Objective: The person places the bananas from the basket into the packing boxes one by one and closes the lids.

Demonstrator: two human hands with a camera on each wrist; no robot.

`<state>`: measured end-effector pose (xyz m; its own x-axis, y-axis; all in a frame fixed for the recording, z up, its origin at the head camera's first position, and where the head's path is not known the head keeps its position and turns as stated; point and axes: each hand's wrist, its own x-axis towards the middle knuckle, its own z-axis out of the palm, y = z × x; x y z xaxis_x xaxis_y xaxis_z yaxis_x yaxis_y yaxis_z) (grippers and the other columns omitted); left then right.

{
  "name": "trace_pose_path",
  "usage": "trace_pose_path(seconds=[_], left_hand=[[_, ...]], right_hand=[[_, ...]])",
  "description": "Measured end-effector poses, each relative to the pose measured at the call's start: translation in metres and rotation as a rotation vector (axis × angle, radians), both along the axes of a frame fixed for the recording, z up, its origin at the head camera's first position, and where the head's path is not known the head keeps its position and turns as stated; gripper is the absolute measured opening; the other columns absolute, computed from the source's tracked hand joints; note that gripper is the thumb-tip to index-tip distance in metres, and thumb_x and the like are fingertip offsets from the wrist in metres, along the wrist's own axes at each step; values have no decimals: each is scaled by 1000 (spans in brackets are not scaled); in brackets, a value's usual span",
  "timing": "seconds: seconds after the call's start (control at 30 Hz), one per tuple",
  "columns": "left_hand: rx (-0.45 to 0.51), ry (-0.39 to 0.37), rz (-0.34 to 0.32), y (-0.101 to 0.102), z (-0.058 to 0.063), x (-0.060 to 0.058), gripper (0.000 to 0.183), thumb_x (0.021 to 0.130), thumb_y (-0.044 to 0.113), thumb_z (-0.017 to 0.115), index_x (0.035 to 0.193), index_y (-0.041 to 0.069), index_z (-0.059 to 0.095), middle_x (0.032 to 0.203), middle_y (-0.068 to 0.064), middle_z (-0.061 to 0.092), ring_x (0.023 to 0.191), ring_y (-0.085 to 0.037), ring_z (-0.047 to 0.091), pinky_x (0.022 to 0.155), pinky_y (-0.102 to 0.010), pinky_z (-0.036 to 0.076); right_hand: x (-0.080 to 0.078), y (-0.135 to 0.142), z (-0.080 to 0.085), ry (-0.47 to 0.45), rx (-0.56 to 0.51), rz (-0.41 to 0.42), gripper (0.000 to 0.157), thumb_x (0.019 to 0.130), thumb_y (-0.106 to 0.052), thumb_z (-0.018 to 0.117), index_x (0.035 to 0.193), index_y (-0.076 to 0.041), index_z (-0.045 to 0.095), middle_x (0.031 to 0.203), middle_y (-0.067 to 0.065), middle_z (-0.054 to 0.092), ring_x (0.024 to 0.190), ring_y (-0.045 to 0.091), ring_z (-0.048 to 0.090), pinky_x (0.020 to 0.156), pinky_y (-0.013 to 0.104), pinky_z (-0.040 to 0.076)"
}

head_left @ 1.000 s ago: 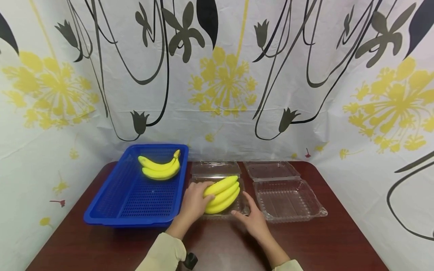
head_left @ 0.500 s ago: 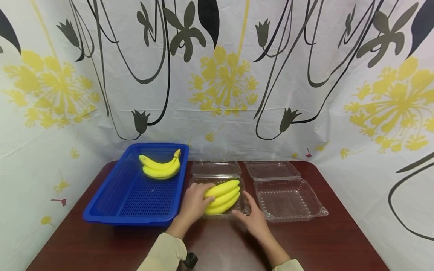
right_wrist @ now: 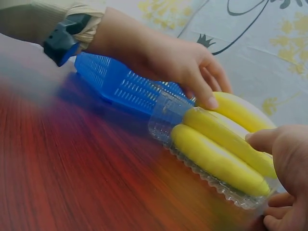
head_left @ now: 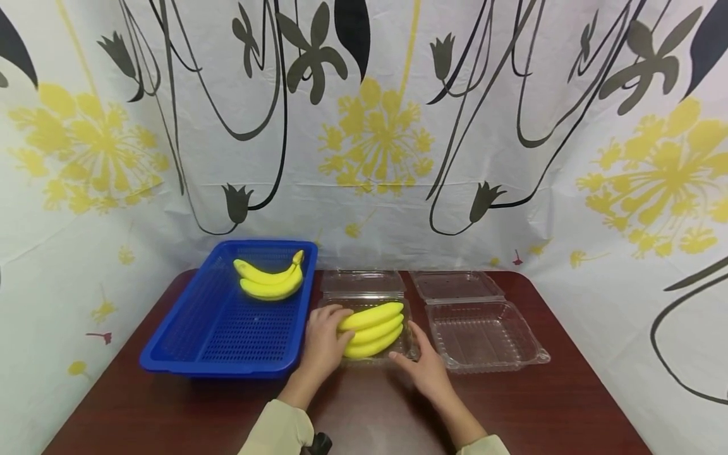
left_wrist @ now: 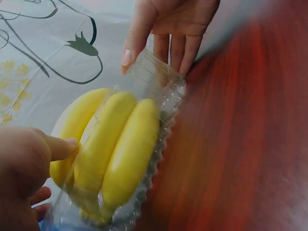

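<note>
A bunch of yellow bananas [head_left: 372, 330] lies in the base of an open clear plastic clamshell box [head_left: 412, 346]. My left hand [head_left: 325, 338] holds the left end of the bunch, its thumb touching the fruit. In the left wrist view that thumb presses on the bananas [left_wrist: 130, 149] beside the clear wall. My right hand [head_left: 428, 368] grips the box's right end, thumb and fingers on either side of it. The right wrist view shows its curled fingers low against the box [right_wrist: 159, 113]. Part of the left fingers is hidden behind the bananas.
A blue plastic basket [head_left: 156, 354] stands on the left, with another banana bunch [head_left: 272, 287] at its back. To the right lies a second open clear box [head_left: 489, 338]. Both lids lean back toward the patterned curtain [head_left: 370, 221]. The table [head_left: 512, 411] is dark red.
The bananas have come down lower into the box. My left hand has slid slightly left, uncovering more of their left end. My right hand stays at the box.
</note>
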<state>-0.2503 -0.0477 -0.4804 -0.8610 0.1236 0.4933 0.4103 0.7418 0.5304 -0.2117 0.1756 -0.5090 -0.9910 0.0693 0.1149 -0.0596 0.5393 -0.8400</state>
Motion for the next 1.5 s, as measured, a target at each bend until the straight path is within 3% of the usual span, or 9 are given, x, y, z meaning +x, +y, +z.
trace_pose_path(seconds=[0.23,0.4,0.53,0.73,0.93,1.13,1.33,1.5], left_hand=[[89,-7,-40,-14,-14,8,46,79,14,82,122,11,65,133,-16,53,126,-36,40,102,-54,33],[255,-96,-92,-23,-22,14,52,83,12,78,129,5,57,142,-23,40,131,-41,37,103,-57,34],[381,-158,-140,-28,-28,18,59,86,11,75,138,1,47,147,-26,31,135,-44,30,105,-61,28],[481,-302,-156,-33,-33,25,79,90,22,71,152,12,23,157,-22,13,143,-42,13,108,-64,18],[586,-411,-154,-37,-42,28,87,90,24,71,155,17,14,155,-19,19,136,-42,28,103,-62,30],[706,-386,-202,-41,-49,28,88,88,11,71,155,9,15,150,-25,30,133,-43,33,107,-57,28],[676,-317,-213,-43,-54,28,84,86,15,74,152,4,23,144,-25,39,127,-42,41,103,-52,34],[651,-254,-244,-43,-58,30,82,86,17,74,150,2,25,139,-26,42,121,-41,44,97,-39,39]], right_hand=[[-2,1,1,2,8,20,81,83,-36,78,149,-15,37,141,24,47,124,44,47,91,61,43],[-4,0,2,-1,24,34,81,83,-35,77,149,-13,36,142,23,46,125,44,46,94,62,41],[-7,0,7,-6,10,45,80,85,-30,76,150,-12,35,144,22,44,128,43,43,97,62,38],[-13,-1,16,-46,-92,43,71,93,-29,66,152,-13,30,145,28,39,130,46,40,98,61,38],[-24,-3,25,-73,-182,50,64,100,-31,55,153,-10,27,147,29,34,131,46,38,100,60,37],[-36,0,35,-120,-207,46,66,102,-41,48,155,-12,22,150,25,32,133,44,36,102,61,34],[-53,0,45,-152,-301,35,65,103,-41,45,155,-11,20,152,25,28,137,43,30,106,58,31],[-71,1,54,-178,-354,29,67,104,-44,40,156,-9,16,154,24,24,137,43,29,107,57,29]])
